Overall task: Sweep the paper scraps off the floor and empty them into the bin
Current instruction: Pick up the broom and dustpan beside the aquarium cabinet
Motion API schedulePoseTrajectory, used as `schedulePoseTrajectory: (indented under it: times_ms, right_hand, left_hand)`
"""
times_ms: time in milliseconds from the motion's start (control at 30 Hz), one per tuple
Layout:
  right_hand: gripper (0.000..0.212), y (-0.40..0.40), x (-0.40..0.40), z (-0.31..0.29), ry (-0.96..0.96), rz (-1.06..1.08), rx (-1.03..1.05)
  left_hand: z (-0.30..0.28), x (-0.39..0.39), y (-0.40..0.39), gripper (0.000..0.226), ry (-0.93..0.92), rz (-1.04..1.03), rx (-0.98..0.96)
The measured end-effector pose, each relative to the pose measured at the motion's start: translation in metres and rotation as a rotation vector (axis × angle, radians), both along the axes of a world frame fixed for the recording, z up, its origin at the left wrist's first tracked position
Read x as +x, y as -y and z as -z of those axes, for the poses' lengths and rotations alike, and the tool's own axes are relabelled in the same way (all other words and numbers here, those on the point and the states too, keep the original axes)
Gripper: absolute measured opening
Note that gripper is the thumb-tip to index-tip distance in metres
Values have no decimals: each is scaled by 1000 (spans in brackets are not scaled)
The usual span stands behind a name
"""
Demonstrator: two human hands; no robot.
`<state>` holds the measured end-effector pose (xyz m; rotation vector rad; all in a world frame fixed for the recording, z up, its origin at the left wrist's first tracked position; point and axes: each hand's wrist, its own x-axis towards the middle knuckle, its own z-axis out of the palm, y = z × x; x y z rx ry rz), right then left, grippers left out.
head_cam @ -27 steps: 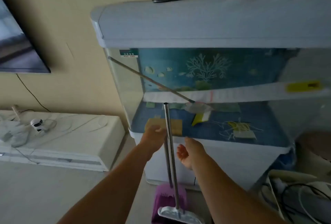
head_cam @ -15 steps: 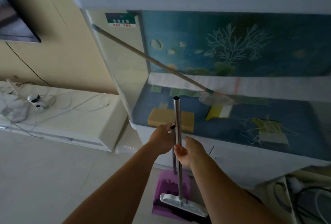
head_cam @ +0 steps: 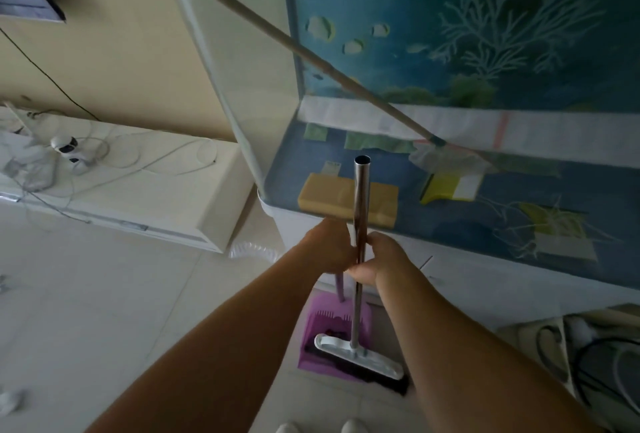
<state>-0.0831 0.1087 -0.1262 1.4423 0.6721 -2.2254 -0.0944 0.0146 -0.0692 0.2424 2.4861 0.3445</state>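
Head cam: right hand (head_cam: pixel 375 261) is wrapped around the broom (head_cam: pixel 360 221) pole, left hand (head_cam: pixel 332 245) pressed against it too, looks clenched. Broom head sits in the purple dustpan (head_cam: pixel 327 328) on the floor by the fish tank (head_cam: pixel 450 86).

The room is dim and flatly lit, with a soft daylight cast and no clear source in view. Both forearms read dark and underexposed against the pale floor (head_cam: pixel 104 311). The aquarium glass (head_cam: pixel 249 86) carries a faint milky sheen. Straight lines bow toward the edges from the wide lens. Corners darken and smear, and the cables (head_cam: pixel 595 363) at lower right are blurred.
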Motion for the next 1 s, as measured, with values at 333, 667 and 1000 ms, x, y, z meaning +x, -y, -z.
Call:
schedulePoseTrajectory:
  times_ms: [333,667,1000]
  right_hand:
    - [30,38,55,-26,88,37,-177]
    - [24,100,100,-34,171,-154,-34]
    - [28,240,158,-91,-44,-718,72]
  left_hand:
    - [-14,35,18,15,490,-44,-159]
    - [10,108,103,16,706,-565,82]
    - [-17,220,273,27,754,-1253,544]
